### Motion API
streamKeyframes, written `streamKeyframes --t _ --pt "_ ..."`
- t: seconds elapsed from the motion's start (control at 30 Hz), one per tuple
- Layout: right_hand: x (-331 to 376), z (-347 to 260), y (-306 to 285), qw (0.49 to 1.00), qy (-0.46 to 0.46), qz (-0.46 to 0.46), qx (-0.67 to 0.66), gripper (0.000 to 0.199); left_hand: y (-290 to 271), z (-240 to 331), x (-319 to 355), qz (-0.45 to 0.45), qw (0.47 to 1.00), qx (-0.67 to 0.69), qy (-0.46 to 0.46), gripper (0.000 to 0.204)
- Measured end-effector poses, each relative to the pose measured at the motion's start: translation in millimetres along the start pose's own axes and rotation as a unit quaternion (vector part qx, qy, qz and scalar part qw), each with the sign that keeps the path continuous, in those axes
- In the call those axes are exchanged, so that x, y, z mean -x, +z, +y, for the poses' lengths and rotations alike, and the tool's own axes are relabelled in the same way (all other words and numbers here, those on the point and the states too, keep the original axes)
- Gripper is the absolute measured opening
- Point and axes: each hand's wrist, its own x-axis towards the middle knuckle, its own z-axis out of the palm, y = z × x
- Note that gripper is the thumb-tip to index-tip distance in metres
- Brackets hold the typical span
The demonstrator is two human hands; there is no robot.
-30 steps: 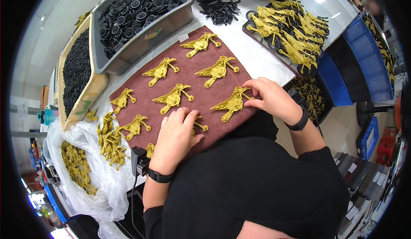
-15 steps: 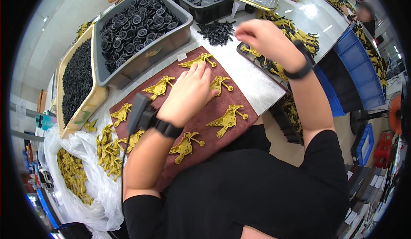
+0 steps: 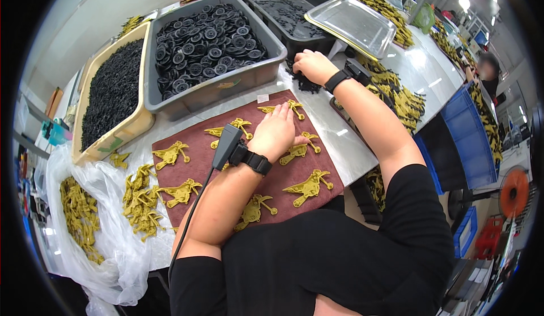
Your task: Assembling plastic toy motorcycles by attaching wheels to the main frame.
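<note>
Fingers of the right hand [image 3: 313, 65] curl down into a small heap of black parts [image 3: 306, 82] in the upper middle of the frame, just below the grey bin of black wheels [image 3: 212, 47] and beside the black bin [image 3: 294, 18]. Whether they have closed on a piece or are only raking the heap, I cannot tell, since the back of the hand covers the fingertips. The left hand [image 3: 276, 136] lies palm down and flat, fingers relaxed and spread, on the maroon mat [image 3: 249, 163] at centre frame, pressing on or just beside a yellow figure [image 3: 298, 153] whose long axis runs from lower left to upper right. Other yellow figures lie well apart across the mat, each slanted much the same way. The black heap lies up and right of the mat, so the right hand is plainly the nearer one to it. A wrist device and its cable hide part of the mat near the left wrist. In the lower left, more yellow pieces spill over a clear plastic bag [image 3: 96, 220]. The metal tray [image 3: 354, 21] at the top hides what sits under it.
</note>
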Motion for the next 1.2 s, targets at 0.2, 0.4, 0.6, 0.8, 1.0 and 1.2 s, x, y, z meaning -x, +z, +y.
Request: streamKeyframes --t 0.2,0.4,0.6,0.8,1.0,1.2 --pt "-8 20 -18 0.989 -0.019 0.012 -0.143 0.016 -2 -3 7 0.005 1.000 0.026 -0.009 0.089" --pt "-2 19 -52 0.805 0.187 -0.044 -0.562 0.012 -4 -7 4 -0.014 0.999 0.048 -0.012 0.084" --pt "7 1 -51 0.729 0.144 -0.120 -0.658 0.024 5 -9 5 0.018 0.999 0.048 -0.005 0.083" --pt "6 -18 -46 0.880 0.007 -0.104 -0.463 0.016 -1 -5 3 -0.015 0.998 0.053 -0.023 0.081" --pt "3 -31 -32 0.909 -0.001 -0.119 -0.399 0.013 -3 -5 6 -0.016 0.998 0.060 -0.028 0.081" --pt "7 -40 -25 0.865 0.086 -0.215 -0.444 0.015 2 -5 6 0.000 0.999 0.043 -0.019 0.082"
